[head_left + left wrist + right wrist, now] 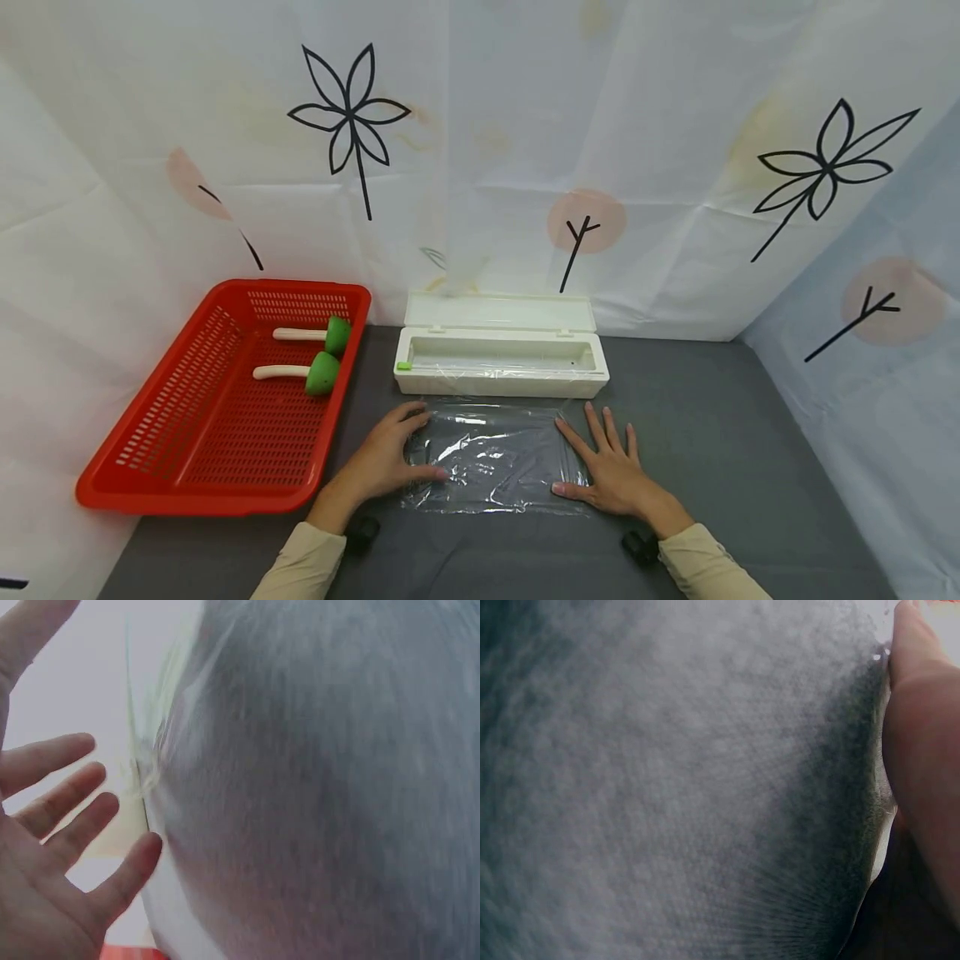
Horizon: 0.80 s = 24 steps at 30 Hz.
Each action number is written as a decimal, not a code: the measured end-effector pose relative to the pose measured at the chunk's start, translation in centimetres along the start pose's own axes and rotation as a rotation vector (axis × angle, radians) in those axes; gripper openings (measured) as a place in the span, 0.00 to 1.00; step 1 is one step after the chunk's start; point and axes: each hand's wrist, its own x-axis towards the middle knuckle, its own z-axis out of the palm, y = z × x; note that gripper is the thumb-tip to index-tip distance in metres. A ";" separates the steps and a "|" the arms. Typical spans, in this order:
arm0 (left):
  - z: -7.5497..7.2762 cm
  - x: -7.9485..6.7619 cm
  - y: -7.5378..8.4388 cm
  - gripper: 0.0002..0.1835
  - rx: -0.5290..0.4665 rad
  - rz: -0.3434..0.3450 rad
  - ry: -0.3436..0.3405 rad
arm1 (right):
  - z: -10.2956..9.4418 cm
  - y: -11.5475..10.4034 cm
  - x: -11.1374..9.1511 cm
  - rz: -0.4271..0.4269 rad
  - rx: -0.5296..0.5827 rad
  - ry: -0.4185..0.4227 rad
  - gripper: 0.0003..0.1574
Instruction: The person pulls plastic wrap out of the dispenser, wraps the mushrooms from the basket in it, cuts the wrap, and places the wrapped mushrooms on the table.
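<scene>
A sheet of clear plastic film (498, 462) lies flat on the grey table, shiny and a little wrinkled. At its left edge is my left hand (384, 457), fingers gently bent and thumb over the film. My right hand (618, 477) is spread at the right edge, with the thumb and index fingertip at the film. Just beyond the sheet stands a white film dispenser box (495, 385), its lid (498, 312) raised, a green slider at its left end. In the left wrist view, the left hand (60, 847) has its fingers apart with nothing gripped.
To the left stands a red plastic basket (206, 503) holding two mushroom-shaped things with green heads (322, 373) and pale stems. A white patterned cloth (487, 125) hangs behind the grey table (720, 467) and along its sides.
</scene>
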 end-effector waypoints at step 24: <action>-9.7 -2.4 3.9 0.40 -0.288 -0.010 0.266 | -0.5 -0.3 0.1 0.048 0.014 -0.070 0.62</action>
